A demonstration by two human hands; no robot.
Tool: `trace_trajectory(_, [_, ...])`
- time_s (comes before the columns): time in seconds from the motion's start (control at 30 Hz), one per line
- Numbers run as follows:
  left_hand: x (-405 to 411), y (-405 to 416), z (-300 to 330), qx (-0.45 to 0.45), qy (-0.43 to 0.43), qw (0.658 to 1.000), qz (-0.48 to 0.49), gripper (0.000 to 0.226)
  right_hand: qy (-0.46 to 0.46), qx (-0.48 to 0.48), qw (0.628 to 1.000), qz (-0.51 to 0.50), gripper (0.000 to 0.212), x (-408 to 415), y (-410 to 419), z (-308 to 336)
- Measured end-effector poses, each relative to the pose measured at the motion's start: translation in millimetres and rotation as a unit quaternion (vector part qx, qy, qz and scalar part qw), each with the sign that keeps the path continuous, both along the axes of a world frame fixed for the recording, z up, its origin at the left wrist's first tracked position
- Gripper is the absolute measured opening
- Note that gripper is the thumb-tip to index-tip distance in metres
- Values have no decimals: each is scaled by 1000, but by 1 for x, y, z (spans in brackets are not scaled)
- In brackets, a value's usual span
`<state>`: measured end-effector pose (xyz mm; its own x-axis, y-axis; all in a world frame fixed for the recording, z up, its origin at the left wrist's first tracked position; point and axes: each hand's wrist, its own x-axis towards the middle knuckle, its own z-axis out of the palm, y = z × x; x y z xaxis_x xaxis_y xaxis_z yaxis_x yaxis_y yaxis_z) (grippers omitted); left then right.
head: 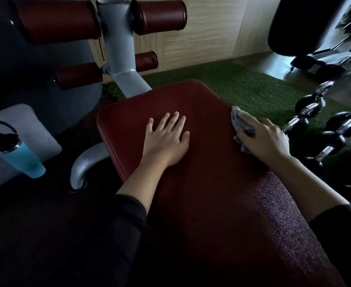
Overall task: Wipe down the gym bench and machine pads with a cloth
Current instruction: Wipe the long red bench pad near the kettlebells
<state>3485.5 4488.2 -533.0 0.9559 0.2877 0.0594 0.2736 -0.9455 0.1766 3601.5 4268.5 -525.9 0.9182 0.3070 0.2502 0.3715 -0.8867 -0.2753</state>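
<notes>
A dark red padded bench [207, 183] runs from the bottom of the view up to the middle. My left hand [167, 137] lies flat on the pad near its far end, fingers straight and spread. My right hand [263, 139] grips a crumpled grey cloth [239, 121] against the bench's right edge. Beyond the bench, dark red roller pads [159, 16] [56, 21] [78, 75] [146, 61] stick out from a grey steel post [118, 50].
A teal bottle with a black lid [19, 156] stands at the left beside a white cushion [27, 129]. Chrome and black dumbbells [323, 123] lie on green turf [243, 88] at the right. A curved steel foot [85, 164] sits left of the bench.
</notes>
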Motion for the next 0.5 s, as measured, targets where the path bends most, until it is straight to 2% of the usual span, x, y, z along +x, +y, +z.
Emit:
trace_trajectory(0.1, [-4, 3, 3, -15, 3, 1000, -15, 56, -49, 30, 998, 41, 50, -21, -2, -9])
trace_trajectory(0.2, [-20, 14, 12, -35, -11, 999, -26, 54, -80, 40, 988, 122, 58, -49, 8, -12])
trace_trajectory(0.33, [-55, 42, 15, -5, -68, 998, -15, 49, -54, 44, 973, 218, 58, -91, 43, -10])
trace_trajectory(0.5, [-80, 87, 10, -2, -78, 997, 5, 48, -4, 8, 958, 286, 50, -117, 93, 0])
